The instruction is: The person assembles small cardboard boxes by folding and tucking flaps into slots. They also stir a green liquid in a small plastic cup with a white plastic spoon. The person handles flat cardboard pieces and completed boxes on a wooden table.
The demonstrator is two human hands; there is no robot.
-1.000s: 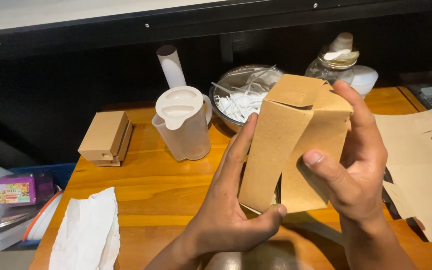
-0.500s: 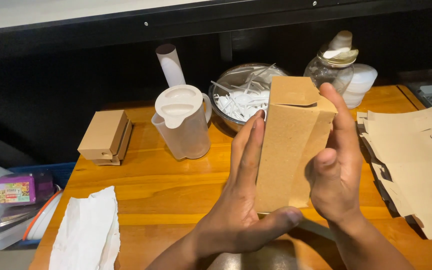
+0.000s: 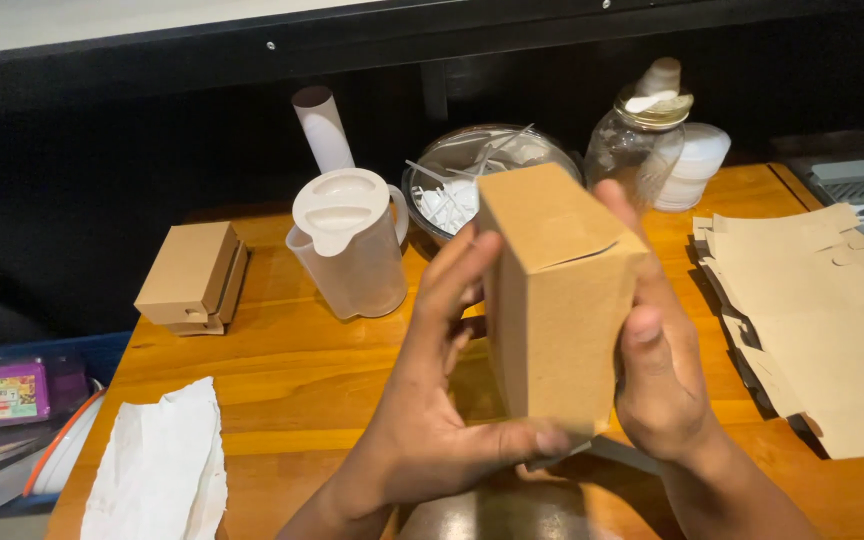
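Observation:
I hold a brown cardboard box [image 3: 562,300] upright over the wooden table [image 3: 282,380]. Its top flap is folded down and the box is squared into shape. My left hand [image 3: 432,400] lies flat along its left side, the thumb curled under the bottom edge. My right hand [image 3: 657,350] grips the right side, fingers behind and the thumb on the front face.
A stack of flat brown box blanks [image 3: 822,320] lies at the right. Behind the box are a lidded clear plastic jug [image 3: 347,245], a bowl of white plastic cutlery [image 3: 462,175], a glass jar [image 3: 637,140] and white lids [image 3: 697,160]. Folded boxes [image 3: 192,280] sit at left, white paper [image 3: 157,470] at front left.
The cardboard went from a half-open, flattened sleeve to a squared box with its top flap closed. My hands pressed in on both sides and turned it slightly.

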